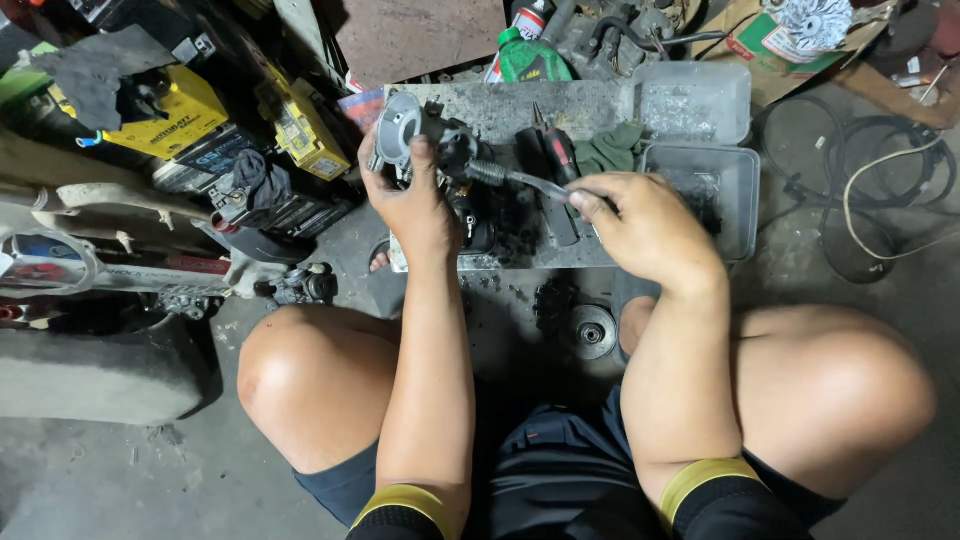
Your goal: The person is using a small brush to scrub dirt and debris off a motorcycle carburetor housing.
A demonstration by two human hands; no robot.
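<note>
My left hand (415, 205) grips a grey metal engine part with a round flange (405, 125), held up over a dirty flat board (560, 105). My right hand (645, 225) pinches the end of a thin grey cable (535, 182) that runs through a small coil spring (487, 172) into the metal part. A red-and-black handled screwdriver (555, 150) lies on the board just behind the cable, next to a green rag (610, 150).
Two clear plastic trays (735, 185) sit at the board's right end. A green bottle (530, 60) stands behind. Yellow batteries (185, 115) and scooter parts crowd the left. A round metal disc (592, 330) lies on the floor between my knees; cables coil at right (880, 180).
</note>
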